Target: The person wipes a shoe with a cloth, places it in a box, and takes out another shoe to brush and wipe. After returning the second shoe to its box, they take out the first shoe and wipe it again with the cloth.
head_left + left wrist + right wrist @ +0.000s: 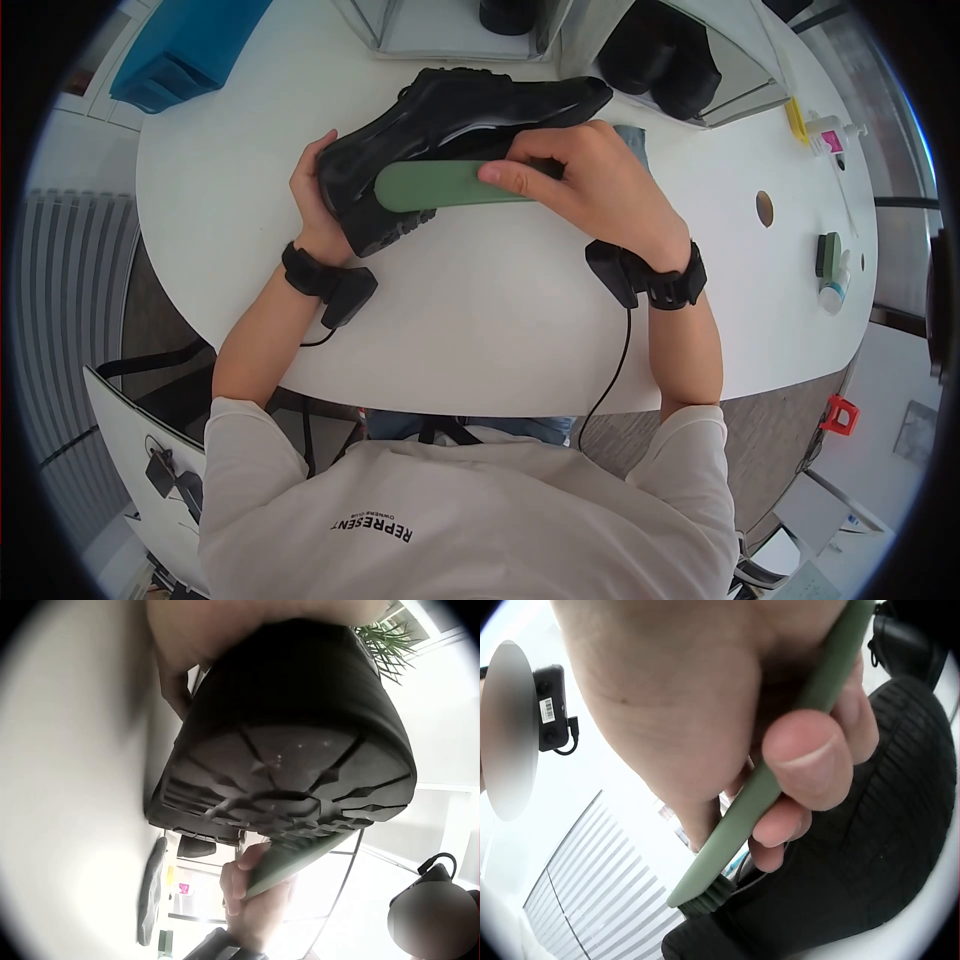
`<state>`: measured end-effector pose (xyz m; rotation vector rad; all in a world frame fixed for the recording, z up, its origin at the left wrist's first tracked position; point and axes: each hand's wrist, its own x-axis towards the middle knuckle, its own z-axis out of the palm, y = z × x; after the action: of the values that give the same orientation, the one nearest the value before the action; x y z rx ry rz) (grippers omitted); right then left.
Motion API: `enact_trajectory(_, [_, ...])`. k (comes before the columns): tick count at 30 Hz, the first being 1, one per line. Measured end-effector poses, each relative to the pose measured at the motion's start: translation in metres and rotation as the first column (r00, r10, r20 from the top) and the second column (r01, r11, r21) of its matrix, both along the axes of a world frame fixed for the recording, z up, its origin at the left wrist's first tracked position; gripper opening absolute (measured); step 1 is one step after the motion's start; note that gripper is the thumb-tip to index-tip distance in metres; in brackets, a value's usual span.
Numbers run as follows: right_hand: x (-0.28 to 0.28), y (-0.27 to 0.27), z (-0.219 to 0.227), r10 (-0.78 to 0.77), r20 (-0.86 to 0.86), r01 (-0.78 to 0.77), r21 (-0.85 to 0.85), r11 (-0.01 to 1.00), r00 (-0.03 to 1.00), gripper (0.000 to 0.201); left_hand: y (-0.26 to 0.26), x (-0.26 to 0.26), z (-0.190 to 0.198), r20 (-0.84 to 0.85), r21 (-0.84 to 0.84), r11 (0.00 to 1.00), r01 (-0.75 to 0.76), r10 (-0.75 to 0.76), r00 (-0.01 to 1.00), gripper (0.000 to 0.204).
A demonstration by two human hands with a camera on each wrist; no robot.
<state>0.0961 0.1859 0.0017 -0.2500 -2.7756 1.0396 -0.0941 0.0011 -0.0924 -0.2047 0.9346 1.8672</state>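
A black shoe [450,110] lies on its side on the white table, heel to the left, its treaded sole [292,780] facing the left wrist camera. The left hand [322,205] holds the heel end, fingers around its far side. In the right hand [610,190] is a green brush [430,187], pinched between thumb and fingers. Dark bristles under the brush's end touch the shoe in the right wrist view, where the brush [739,825] crosses above it. Part of the handle is hidden by the right hand.
A grey cloth [632,143] lies beyond the right hand. Behind stand a clear-sided box holding black shoes [660,60] and a white tray [455,42]. A blue-green case [190,50] is back left; bottles [834,290] and another green brush [828,256] are at right.
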Motion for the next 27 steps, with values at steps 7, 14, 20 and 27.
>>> enact_trajectory(7, [0.008,0.024,0.003,-0.087,-0.098,0.093,0.053,0.994,0.991,0.038,-0.013,-0.003,-0.026,-0.458,0.291,0.951,0.101,0.047,0.888,0.06])
enact_trajectory(14, [0.011,0.023,0.008,-0.044,0.043,0.043,0.03,0.999,0.998,0.037,-0.016,0.002,-0.022,-0.861,-0.014,0.999,0.03,-0.028,0.508,0.033])
enact_trajectory(20, [0.011,0.02,0.007,0.049,-0.014,-0.049,0.009,0.999,0.999,0.039,-0.018,-0.003,-0.032,-0.959,-0.019,0.998,0.052,-0.033,0.283,0.073])
enact_trajectory(27, [0.011,0.027,0.007,-0.134,0.0,0.133,0.119,0.984,0.991,0.034,-0.009,0.008,-0.021,-0.999,0.006,0.992,-0.125,0.0,-0.05,0.029])
